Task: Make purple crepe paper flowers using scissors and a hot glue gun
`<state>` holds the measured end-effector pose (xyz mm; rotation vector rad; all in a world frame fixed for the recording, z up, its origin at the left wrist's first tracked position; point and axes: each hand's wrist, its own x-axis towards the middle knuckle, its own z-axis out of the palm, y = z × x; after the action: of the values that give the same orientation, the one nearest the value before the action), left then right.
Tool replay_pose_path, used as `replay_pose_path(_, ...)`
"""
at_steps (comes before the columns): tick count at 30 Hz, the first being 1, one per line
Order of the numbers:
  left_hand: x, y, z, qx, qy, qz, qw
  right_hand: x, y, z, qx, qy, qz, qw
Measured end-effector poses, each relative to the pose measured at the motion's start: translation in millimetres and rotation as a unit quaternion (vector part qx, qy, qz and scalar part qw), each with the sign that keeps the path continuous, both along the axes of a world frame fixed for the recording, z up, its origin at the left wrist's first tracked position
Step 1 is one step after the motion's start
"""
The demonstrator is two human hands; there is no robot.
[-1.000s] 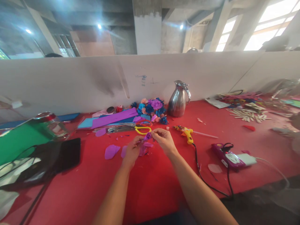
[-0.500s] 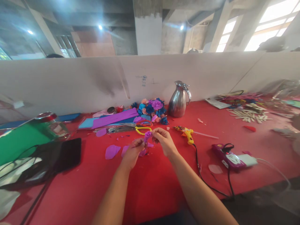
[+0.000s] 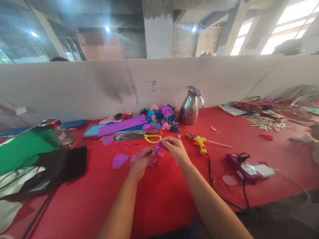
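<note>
Between my hands, above the red table, is a small rolled purple paper flower (image 3: 159, 146). My left hand (image 3: 143, 160) pinches its lower end. The fingers of my right hand (image 3: 174, 148) are closed on its upper edge and hide part of it. Purple paper petals (image 3: 120, 161) lie on the table left of my left hand, and more purple pieces are partly hidden beneath it. Just beyond my hands are scissors with yellow handles (image 3: 152, 138). A yellow glue gun (image 3: 200, 143) with a clear glue stick lies to the right.
Finished paper flowers (image 3: 163, 114) are heaped by the partition, next to a steel jug (image 3: 190, 106). Purple paper strips (image 3: 123, 125) lie at the back left. A dark tablet-like object (image 3: 72, 164) and a jar (image 3: 57, 132) are left; a purple power strip (image 3: 243, 167) with cables is right.
The rolled purple flower has tilted to the right, and my right fingers now cover more of its top. My left hand keeps its pinch. The things on the table stay put.
</note>
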<state>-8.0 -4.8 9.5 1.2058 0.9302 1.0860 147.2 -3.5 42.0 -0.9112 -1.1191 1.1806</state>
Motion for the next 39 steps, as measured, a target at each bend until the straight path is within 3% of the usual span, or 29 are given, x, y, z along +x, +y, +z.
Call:
replay_pose_path(8,-2,1,1.6,-0.021,-0.003,-0.016,1.0,5,4,-9.6,-0.098,0.067,0.052,0.992)
replay_pose_path(13,-7,4,-5.6,-0.014,0.009,-0.039,0.999,6,7,-14.2,-0.143,0.118,0.083,0.979)
replay_pose_path(18,-11,8,-11.7,-0.021,-0.02,-0.036,0.999,4,7,-13.2,-0.08,0.083,0.052,0.992)
replay_pose_path(22,-11,9,-9.3,-0.024,-0.054,-0.014,0.998,2,4,-9.4,-0.028,0.064,0.067,0.995)
replay_pose_path(29,-8,5,-5.6,-0.01,-0.05,0.016,0.999,2,1,-4.8,-0.017,0.084,0.033,0.996)
replay_pose_path(36,1,4,-9.5,0.024,-0.07,0.043,0.996,-10,-7,-9.6,0.005,0.018,0.104,0.994)
replay_pose_path(39,1,4,-11.9,0.04,-0.07,0.056,0.995,-13,-9,-10.7,0.03,-0.015,0.087,0.996)
